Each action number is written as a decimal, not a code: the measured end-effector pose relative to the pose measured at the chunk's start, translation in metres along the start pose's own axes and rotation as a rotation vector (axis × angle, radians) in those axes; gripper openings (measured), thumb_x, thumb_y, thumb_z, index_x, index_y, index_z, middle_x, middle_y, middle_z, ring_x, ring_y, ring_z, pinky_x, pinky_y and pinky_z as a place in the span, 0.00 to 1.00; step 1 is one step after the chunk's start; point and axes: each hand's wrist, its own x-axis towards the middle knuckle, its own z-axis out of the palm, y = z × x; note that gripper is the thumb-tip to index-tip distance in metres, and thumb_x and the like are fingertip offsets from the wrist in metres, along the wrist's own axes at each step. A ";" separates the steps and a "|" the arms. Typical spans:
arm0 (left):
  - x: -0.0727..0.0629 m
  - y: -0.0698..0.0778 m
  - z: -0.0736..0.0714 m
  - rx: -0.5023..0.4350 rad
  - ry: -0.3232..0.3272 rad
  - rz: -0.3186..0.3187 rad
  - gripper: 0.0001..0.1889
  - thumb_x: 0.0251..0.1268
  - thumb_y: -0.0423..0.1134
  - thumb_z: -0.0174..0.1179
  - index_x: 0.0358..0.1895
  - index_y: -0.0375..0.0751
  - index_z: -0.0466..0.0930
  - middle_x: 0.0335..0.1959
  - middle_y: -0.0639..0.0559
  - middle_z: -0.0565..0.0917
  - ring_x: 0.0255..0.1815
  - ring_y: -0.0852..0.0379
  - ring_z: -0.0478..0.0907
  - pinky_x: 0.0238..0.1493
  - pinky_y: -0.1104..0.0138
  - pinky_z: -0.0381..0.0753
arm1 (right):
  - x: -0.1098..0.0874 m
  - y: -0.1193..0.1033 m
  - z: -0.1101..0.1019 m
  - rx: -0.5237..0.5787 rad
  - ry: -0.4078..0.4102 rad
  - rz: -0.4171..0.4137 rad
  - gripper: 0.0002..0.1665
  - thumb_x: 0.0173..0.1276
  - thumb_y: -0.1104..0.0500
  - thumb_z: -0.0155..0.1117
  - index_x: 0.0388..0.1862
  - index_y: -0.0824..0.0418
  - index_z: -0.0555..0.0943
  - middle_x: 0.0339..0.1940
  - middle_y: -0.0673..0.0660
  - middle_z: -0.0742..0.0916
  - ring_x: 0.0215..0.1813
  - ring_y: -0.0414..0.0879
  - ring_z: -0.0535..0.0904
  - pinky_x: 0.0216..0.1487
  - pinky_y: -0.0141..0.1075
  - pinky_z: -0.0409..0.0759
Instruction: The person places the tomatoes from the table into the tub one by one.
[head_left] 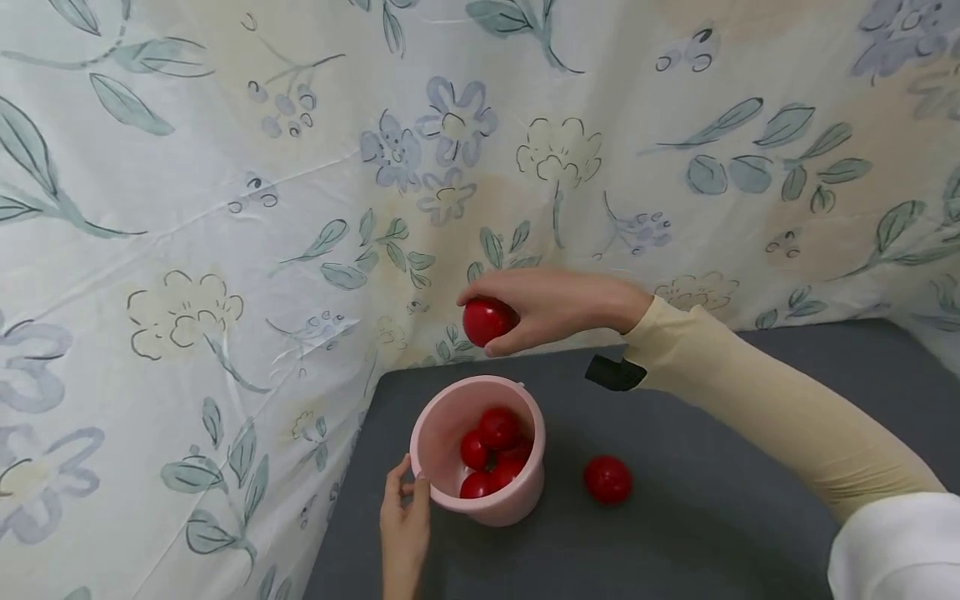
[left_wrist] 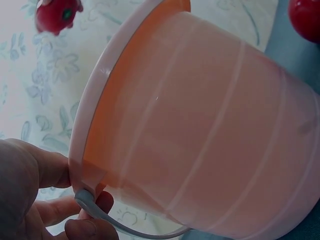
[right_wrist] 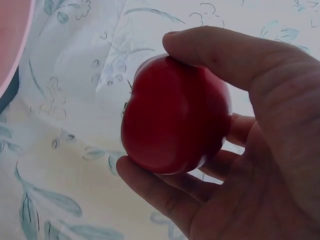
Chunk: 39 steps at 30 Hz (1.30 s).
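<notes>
My right hand [head_left: 558, 307] grips a red tomato [head_left: 487, 321] in the air, above and behind the pink bucket [head_left: 429, 433]. In the right wrist view the thumb and fingers curl round that tomato [right_wrist: 175, 117], its green stem end facing left. My left hand [head_left: 405, 521] pinches the bucket's rim at its near left side. The left wrist view has the thumb and fingers at the rim [left_wrist: 76, 150], beside the grey handle [left_wrist: 135, 231]. Several tomatoes [head_left: 498, 429] lie inside the bucket, which leans a little toward me.
One more tomato [head_left: 608, 480] lies on the dark grey tabletop [head_left: 675, 533], to the right of the bucket. A floral cloth [head_left: 315, 167] hangs behind the table and along its left side. A small black object [head_left: 615, 372] sits at my right wrist.
</notes>
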 end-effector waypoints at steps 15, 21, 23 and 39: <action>0.003 -0.003 -0.002 -0.034 -0.036 -0.020 0.24 0.77 0.40 0.54 0.72 0.40 0.68 0.44 0.41 0.80 0.35 0.51 0.80 0.31 0.68 0.72 | 0.059 -0.010 0.039 0.010 -0.097 -0.071 0.40 0.59 0.52 0.74 0.69 0.51 0.70 0.62 0.49 0.79 0.61 0.44 0.73 0.51 0.34 0.83; 0.006 -0.004 -0.005 -0.020 -0.061 -0.049 0.24 0.77 0.41 0.52 0.73 0.40 0.67 0.45 0.40 0.80 0.33 0.54 0.79 0.30 0.68 0.73 | 0.065 -0.010 0.082 0.038 -0.219 -0.028 0.42 0.57 0.52 0.77 0.70 0.48 0.70 0.62 0.48 0.79 0.59 0.43 0.75 0.48 0.33 0.83; 0.006 -0.004 -0.007 -0.020 -0.072 -0.055 0.25 0.78 0.41 0.52 0.73 0.41 0.67 0.45 0.40 0.79 0.32 0.55 0.77 0.30 0.68 0.72 | 0.066 -0.007 0.099 0.027 -0.273 0.000 0.41 0.58 0.51 0.76 0.69 0.47 0.71 0.60 0.47 0.80 0.58 0.43 0.76 0.46 0.34 0.84; 0.004 -0.005 -0.007 -0.065 -0.063 -0.017 0.24 0.77 0.41 0.54 0.72 0.41 0.68 0.41 0.43 0.78 0.24 0.60 0.71 0.25 0.69 0.69 | 0.054 0.012 0.180 -0.223 -0.501 0.038 0.35 0.54 0.47 0.79 0.62 0.40 0.78 0.47 0.36 0.83 0.49 0.36 0.76 0.49 0.32 0.83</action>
